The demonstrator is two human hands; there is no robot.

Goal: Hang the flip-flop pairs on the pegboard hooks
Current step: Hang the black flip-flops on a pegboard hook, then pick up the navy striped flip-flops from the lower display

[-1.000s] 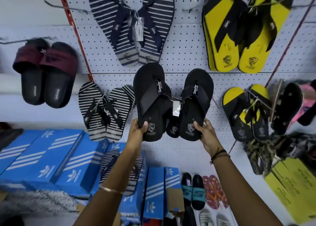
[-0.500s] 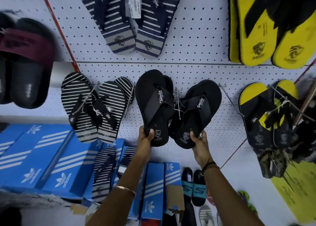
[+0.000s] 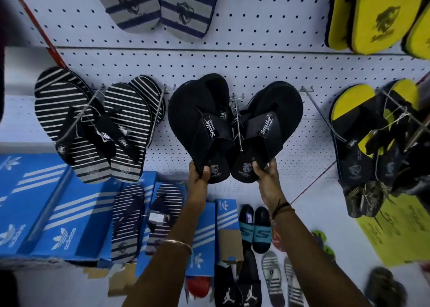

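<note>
**Almost hung: black pair now straddles the hook**

Since a second ago you've moved the black pair up and in toward the pegboard, and the toes have splayed apart. The hook now shows between the two flip-flops, with the tie joining them at or on the wire; can't tell if it's fully seated. My read: threading is basically done, only the release is left.

- Left hand: fingers clamped on the heel of the left flip-flop.
- Right hand: fingers clamped on the heel of the right flip-flop.
- Position: pair sits mid-board, between the striped pair on its left and the yellow-and-black pair on its right, apart from both.
- Orientation: heels down in your hands, toes up, straps facing you. Long axes are near vertical but form a V, left toe leaning left, right toe leaning right, heels nearly touching.

Check the tie before you let go.
</note>
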